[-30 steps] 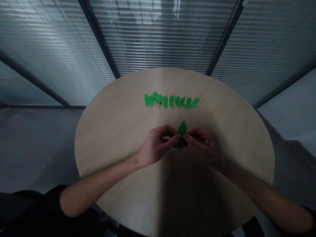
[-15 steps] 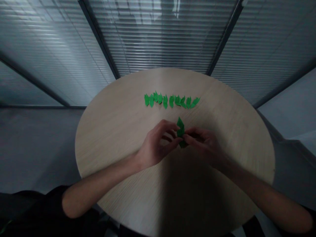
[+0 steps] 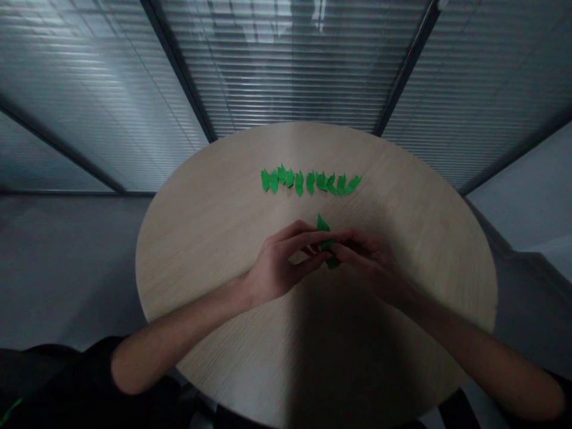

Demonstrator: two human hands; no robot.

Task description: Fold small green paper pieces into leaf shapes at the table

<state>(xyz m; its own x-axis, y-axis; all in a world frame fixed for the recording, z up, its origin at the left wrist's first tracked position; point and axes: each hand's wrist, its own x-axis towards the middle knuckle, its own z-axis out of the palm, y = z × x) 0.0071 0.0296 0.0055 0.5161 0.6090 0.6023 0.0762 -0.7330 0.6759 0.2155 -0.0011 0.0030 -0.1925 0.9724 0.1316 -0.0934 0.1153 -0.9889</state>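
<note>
Between my two hands, over the middle of the table, is a folded green paper piece (image 3: 322, 224) with its pointed tip facing away from me. My left hand (image 3: 286, 259) has its fingers across the front of the paper and its thumb near the lower part. My right hand (image 3: 373, 262) pinches the paper's right side between thumb and fingers. Beyond the hands lies a row of several small green folded pieces (image 3: 299, 183), pointed tips mostly upward; some touch or overlap.
The round wooden table (image 3: 187, 220) stands against glass panels with blinds (image 3: 295, 77) and dark frame posts (image 3: 179, 65). Grey floor (image 3: 67, 256) shows at the left. My shadow falls on the near part of the table.
My left fingers have stretched rightward across the paper, covering more of its middle. The paper's tip has tilted slightly left. My right hand has hardly moved.
</note>
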